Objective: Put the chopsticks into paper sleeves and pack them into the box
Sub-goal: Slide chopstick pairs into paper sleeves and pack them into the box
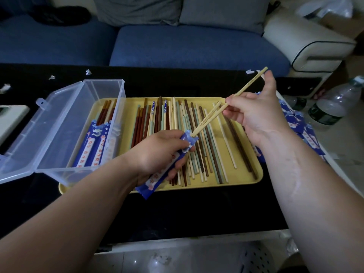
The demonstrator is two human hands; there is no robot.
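My left hand (157,152) grips a blue-and-white paper sleeve (169,164) over the yellow tray (254,174). My right hand (254,113) pinches a pair of pale bamboo chopsticks (236,95), tilted, with their lower tips just inside the sleeve's open mouth. Several loose chopsticks (195,138), brown, green and cream, lie spread across the tray. A clear plastic box (65,123) stands open at the tray's left end, its lid folded out to the left. Inside it lie several sleeved chopsticks (94,146).
A stack of empty blue sleeves (301,123) lies right of the tray behind my right arm. The black table (177,213) carries small paper scraps at its far edge. Plastic bottles (332,107) stand at the right. A blue sofa (177,48) sits beyond.
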